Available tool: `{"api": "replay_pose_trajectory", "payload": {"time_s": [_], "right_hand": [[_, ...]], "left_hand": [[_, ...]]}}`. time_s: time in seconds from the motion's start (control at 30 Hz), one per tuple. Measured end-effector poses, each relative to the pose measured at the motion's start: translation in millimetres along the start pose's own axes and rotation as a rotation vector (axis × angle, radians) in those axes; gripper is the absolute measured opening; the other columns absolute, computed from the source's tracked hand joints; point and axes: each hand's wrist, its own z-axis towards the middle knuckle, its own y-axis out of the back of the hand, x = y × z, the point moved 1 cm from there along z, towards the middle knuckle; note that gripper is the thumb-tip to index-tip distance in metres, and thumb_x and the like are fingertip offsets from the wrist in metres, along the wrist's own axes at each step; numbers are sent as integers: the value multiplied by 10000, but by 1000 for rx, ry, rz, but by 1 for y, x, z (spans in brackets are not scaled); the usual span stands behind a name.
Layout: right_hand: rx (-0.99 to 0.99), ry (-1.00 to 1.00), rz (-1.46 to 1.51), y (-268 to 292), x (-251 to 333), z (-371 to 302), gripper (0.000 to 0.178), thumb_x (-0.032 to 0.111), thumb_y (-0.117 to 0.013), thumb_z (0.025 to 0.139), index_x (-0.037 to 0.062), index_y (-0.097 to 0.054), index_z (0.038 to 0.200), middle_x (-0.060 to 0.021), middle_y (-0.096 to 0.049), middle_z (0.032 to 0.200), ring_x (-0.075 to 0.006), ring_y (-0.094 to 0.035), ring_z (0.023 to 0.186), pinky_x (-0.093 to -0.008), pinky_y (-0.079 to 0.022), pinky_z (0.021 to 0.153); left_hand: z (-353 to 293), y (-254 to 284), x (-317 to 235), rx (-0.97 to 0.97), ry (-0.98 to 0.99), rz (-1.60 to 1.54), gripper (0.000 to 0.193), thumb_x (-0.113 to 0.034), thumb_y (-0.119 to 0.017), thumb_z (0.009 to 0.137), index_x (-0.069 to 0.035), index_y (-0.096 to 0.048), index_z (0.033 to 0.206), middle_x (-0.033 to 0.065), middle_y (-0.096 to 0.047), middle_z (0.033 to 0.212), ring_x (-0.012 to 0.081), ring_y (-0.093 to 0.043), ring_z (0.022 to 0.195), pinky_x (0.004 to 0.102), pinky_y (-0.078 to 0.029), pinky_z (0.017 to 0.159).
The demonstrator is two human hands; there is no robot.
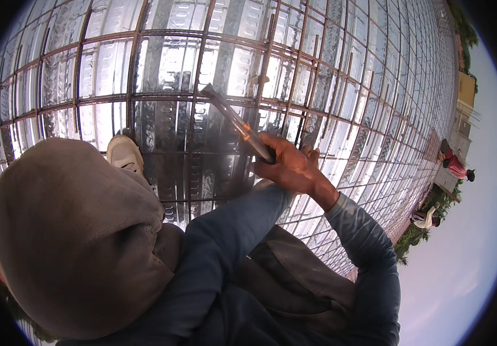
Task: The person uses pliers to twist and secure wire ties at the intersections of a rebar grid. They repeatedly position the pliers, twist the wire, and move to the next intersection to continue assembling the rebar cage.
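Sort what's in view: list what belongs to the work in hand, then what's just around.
In hand:
- metal rod tool, gripped by both hands, right hand on top; the left hand is hidden under it
- rebar grid over the corrugated metal decking

Just around:
- pale shoe
- two people at the deck's far edge

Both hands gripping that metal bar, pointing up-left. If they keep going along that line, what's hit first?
Probably the rusty rebar grid over the shiny corrugated metal decking. The hands hold the metal bar, whose tip sits at a rebar crossing; depth is unclear.
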Motion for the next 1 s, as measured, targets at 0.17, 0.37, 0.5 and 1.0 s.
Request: {"api": "replay_pose_trajectory", "payload": {"time_s": [0.17,0.37,0.5,1.0], "right_hand": [[-399,-45,1,67,-24,-61,317,177,-631,982,11,-605,1251,-110,-644,892,-221,-610,775,-373,-501,747],[-620,61,-1120,134,-106,-104,286,169,-687,932,5,-623,1158,-187,-644,932,-380,-647,779,-470,-512,694],[-536,160,-1571,120,-116,-114,183,92,-604,939,-16,-624,1085,-161,-642,886,-345,-672,856,-444,-549,686],[3,-405,-1155,122,-77,-96,215,53,-584,846,-39,-647,1030,-242,-696,938,-391,-675,1016,-521,-523,918]], "left_hand": [[5,3,-57,30,464,-809,306,-314,-444,1088,-128,-565,1300,55,-623,1142,182,-619,1112,394,-539,915],[0,-4,-54,-12,608,-796,410,-153,-470,1062,-192,-525,1467,1,-573,849,103,-537,712,295,-498,647],[6,-10,-24,-18,491,-564,460,-127,-484,1056,-173,-489,1514,1,-564,795,79,-470,599,266,-458,564],[4,-1,-39,-170,299,32,419,-138,-527,1016,-25,-593,1415,277,-713,949,321,-671,743,437,-504,696]]}}
